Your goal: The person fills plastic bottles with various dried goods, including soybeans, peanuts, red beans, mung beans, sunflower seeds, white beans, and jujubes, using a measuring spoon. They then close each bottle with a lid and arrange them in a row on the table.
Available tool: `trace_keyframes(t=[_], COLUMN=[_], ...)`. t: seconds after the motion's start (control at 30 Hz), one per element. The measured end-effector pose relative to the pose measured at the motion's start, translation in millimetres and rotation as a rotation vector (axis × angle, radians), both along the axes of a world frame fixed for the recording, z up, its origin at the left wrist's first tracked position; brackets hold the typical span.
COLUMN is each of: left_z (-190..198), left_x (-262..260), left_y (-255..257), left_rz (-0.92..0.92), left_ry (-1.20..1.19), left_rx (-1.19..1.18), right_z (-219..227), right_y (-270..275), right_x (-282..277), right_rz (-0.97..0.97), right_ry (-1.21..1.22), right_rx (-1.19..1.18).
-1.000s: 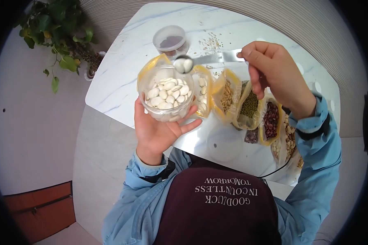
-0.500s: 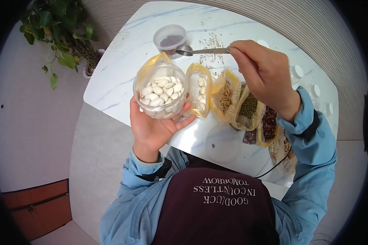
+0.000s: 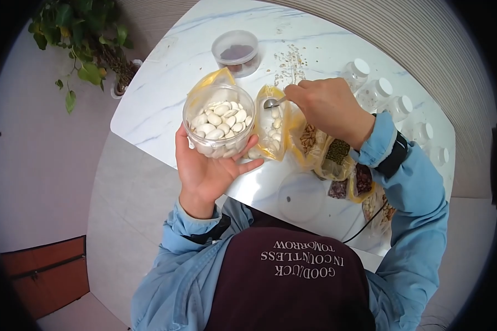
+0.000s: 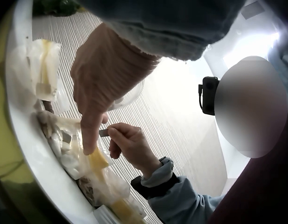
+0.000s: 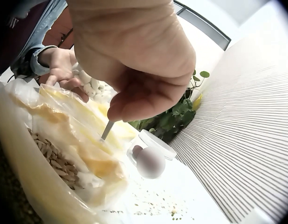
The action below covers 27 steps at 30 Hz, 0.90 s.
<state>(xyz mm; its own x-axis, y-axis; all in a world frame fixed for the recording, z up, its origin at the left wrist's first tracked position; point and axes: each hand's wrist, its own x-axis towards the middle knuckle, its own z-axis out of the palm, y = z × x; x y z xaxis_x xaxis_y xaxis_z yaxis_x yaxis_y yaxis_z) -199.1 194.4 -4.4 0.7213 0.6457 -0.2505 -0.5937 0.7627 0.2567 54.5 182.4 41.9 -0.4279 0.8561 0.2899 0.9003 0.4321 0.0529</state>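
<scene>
Spoon [image 3: 271,103] looks light, stiff; right hand [image 3: 331,107] pinches its handle [image 5: 107,130]; jar [image 3: 217,145] probably slick plastic, left hand [image 3: 203,175] grips it low, good spot imo

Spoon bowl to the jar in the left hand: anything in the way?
Yes, in the head view: the left yellow rim of the open bag lies between the spoon and the jar; then comes the jar's own side. Its mouth is uncovered. How deep the spoon sits is unclear.
</scene>
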Motion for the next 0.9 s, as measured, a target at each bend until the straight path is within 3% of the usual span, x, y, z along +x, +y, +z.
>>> trace_keyframes(t=[0.2, 0.4, 0.5, 0.6, 0.9], left_z=[-3.3, -9.0, -6.3, -4.6, -11.3], left_x=[0.2, 0.5, 1.3, 2.2, -3.1], left_y=[1.6, 3.2, 2.7, 2.4, 2.6], left_rz=[0.019, 0.023, 0.034, 0.043, 0.045], left_ry=[0.007, -0.05, -0.019, 0.015, -0.083], left_rx=[-0.008, 0.012, 0.005, -0.016, 0.05], right_z=[15.6, 11.0, 11.1, 11.9, 2.1], right_y=[-6.5, 7.5, 7.5, 7.3, 5.2], right_x=[-0.2, 11.8, 9.9, 8.4, 28.2], right_rz=[-0.067, -0.031, -0.323, -0.483, -0.58], right_ry=[0.005, 0.334, 0.699, 0.784, 1.042], right_rx=[-0.17, -0.465, -0.922, -1.098, -1.142])
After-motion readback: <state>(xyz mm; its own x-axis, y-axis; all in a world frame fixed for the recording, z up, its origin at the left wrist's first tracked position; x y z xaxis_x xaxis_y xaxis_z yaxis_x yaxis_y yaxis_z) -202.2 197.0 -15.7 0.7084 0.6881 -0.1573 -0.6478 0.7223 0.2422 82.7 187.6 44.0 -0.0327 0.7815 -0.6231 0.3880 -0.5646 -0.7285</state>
